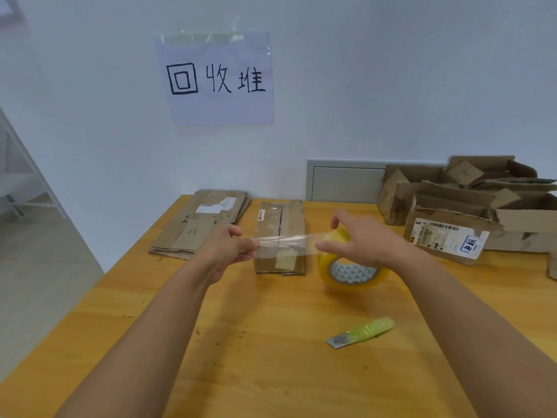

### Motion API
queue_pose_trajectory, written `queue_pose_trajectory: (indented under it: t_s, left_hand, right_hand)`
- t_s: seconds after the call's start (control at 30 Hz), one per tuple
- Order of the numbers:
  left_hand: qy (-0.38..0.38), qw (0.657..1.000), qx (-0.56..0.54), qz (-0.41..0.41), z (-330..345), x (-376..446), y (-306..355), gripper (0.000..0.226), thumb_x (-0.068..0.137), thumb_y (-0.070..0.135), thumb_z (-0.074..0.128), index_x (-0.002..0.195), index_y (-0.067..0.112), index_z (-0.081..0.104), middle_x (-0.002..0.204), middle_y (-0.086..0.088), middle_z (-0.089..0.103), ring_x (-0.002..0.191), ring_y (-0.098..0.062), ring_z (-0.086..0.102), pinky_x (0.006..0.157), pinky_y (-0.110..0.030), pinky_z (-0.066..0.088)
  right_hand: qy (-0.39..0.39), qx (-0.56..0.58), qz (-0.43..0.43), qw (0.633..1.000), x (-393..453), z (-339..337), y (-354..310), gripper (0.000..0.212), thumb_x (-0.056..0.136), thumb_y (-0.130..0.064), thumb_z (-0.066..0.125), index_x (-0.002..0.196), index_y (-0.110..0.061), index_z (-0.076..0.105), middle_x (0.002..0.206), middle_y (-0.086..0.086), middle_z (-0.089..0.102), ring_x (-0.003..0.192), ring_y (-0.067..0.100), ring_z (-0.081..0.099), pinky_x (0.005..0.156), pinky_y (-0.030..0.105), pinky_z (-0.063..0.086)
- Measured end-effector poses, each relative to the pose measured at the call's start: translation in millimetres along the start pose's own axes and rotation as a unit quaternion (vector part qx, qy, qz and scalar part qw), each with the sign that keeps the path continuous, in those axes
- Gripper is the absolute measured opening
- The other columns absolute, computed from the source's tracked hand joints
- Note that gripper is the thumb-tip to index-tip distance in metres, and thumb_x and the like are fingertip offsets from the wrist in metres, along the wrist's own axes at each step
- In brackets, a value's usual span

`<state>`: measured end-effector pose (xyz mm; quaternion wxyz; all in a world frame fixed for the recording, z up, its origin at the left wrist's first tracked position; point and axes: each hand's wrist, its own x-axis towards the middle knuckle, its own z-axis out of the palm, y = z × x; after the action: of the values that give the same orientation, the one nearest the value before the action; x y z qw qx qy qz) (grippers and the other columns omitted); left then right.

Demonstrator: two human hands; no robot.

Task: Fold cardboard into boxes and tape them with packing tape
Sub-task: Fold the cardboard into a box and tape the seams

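A small folded cardboard box stands on the wooden table, with clear tape along its top. In front of and above it, a strip of clear tape stretches between my hands. My left hand pinches the strip's free end at the left. My right hand grips the yellowish tape roll, which is tilted just right of the box.
A stack of flattened cardboard lies at the back left. Several opened, torn boxes are piled at the back right. A blade with a green-wrapped handle lies on the table near my right forearm. A paper sign hangs on the wall.
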<state>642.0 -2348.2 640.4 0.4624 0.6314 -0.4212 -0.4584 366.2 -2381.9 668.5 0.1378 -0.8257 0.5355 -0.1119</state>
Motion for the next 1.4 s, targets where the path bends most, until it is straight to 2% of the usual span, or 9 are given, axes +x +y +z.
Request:
queue_pose_trajectory:
  t_s: [0.13, 0.3, 0.53, 0.63, 0.73, 0.97, 1.07, 1.23, 1.4]
  left_hand:
    - [-0.009, 1.0, 0.029, -0.008, -9.9, 11.7, -2.5, 0.034, 0.083, 0.001, 0.075, 0.103, 0.008, 0.048, 0.089, -0.017, 0.066, 0.076, -0.021, 0.066, 0.067, -0.028, 0.054]
    - [0.003, 0.998, 0.058, -0.015, -13.2, 21.2, -1.5, 0.025, 0.085, 0.001, 0.074, 0.09, 0.01, 0.051, 0.084, -0.015, 0.066, 0.076, -0.022, 0.066, 0.067, -0.028, 0.054]
    - [0.0, 0.997, 0.072, -0.024, -13.7, 30.6, 4.2, 0.012, 0.088, 0.002, 0.07, 0.087, 0.006, 0.058, 0.093, -0.015, 0.071, 0.071, -0.018, 0.065, 0.072, -0.03, 0.057]
    - [-0.002, 0.994, 0.102, -0.027, -10.6, 31.9, 2.8, 0.013, 0.088, 0.002, 0.069, 0.086, 0.007, 0.057, 0.091, -0.015, 0.069, 0.072, -0.018, 0.064, 0.073, -0.031, 0.058]
    - [0.017, 0.991, 0.129, -0.015, -5.4, 31.6, 2.3, 0.023, 0.087, 0.0, 0.07, 0.083, 0.011, 0.051, 0.083, -0.012, 0.065, 0.069, -0.018, 0.061, 0.062, -0.026, 0.054]
    - [0.017, 0.989, 0.146, -0.008, -3.3, 36.8, 0.0, 0.029, 0.086, -0.002, 0.071, 0.086, 0.013, 0.046, 0.081, -0.012, 0.063, 0.064, -0.016, 0.058, 0.055, -0.024, 0.051]
    - [0.011, 0.99, 0.139, -0.02, -5.0, 40.7, -2.8, 0.03, 0.086, -0.001, 0.072, 0.089, 0.013, 0.046, 0.085, -0.013, 0.064, 0.066, -0.018, 0.058, 0.057, -0.024, 0.051]
    - [-0.004, 0.992, 0.121, -0.034, -8.3, 45.0, -6.3, 0.031, 0.085, -0.004, 0.071, 0.086, 0.013, 0.046, 0.074, -0.007, 0.065, 0.062, -0.016, 0.058, 0.057, -0.026, 0.052]
    - [-0.039, 0.992, 0.086, -0.078, -10.8, 45.2, -11.5, 0.019, 0.086, 0.001, 0.071, 0.086, 0.011, 0.055, 0.088, -0.011, 0.069, 0.072, -0.019, 0.061, 0.065, -0.031, 0.053]
  right_hand:
    - [-0.087, -0.008, -0.035, 0.996, 2.0, -3.5, 5.3, 0.054, 0.081, -0.06, 0.07, 0.124, -0.044, 0.042, 0.112, -0.009, 0.053, 0.099, 0.015, 0.052, 0.069, 0.026, 0.044]
    - [-0.071, -0.025, -0.063, 0.995, 12.8, -5.8, 6.7, 0.056, 0.084, -0.053, 0.07, 0.135, -0.045, 0.049, 0.139, -0.007, 0.052, 0.123, 0.017, 0.047, 0.1, 0.037, 0.043]
    - [-0.098, -0.047, -0.085, 0.99, 23.8, -7.9, 6.4, 0.054, 0.088, -0.051, 0.067, 0.138, -0.048, 0.048, 0.113, -0.017, 0.044, 0.113, 0.012, 0.045, 0.095, 0.034, 0.04]
    - [-0.104, -0.045, -0.086, 0.99, 27.1, -7.0, 8.1, 0.054, 0.088, -0.052, 0.066, 0.138, -0.048, 0.048, 0.113, -0.018, 0.044, 0.11, 0.009, 0.042, 0.096, 0.035, 0.04]
    - [-0.112, -0.047, -0.083, 0.989, 30.4, -4.7, 8.6, 0.054, 0.087, -0.053, 0.067, 0.137, -0.048, 0.049, 0.111, -0.02, 0.042, 0.108, 0.007, 0.04, 0.092, 0.032, 0.037]
    - [-0.132, -0.067, -0.075, 0.986, 36.0, -3.0, 8.1, 0.053, 0.089, -0.051, 0.066, 0.139, -0.047, 0.048, 0.112, -0.019, 0.041, 0.108, 0.006, 0.037, 0.095, 0.031, 0.035]
    - [-0.135, -0.066, -0.077, 0.986, 39.4, -0.8, 8.8, 0.053, 0.089, -0.052, 0.066, 0.139, -0.047, 0.049, 0.11, -0.02, 0.041, 0.106, 0.006, 0.038, 0.093, 0.03, 0.035]
    - [-0.138, -0.069, -0.085, 0.984, 43.0, 4.5, 8.4, 0.053, 0.089, -0.052, 0.066, 0.139, -0.047, 0.049, 0.109, -0.021, 0.042, 0.105, 0.005, 0.038, 0.089, 0.028, 0.033]
    - [-0.142, -0.065, -0.08, 0.984, 45.2, 8.1, 13.0, 0.053, 0.088, -0.055, 0.065, 0.138, -0.049, 0.048, 0.111, -0.017, 0.046, 0.108, 0.009, 0.043, 0.09, 0.031, 0.037]
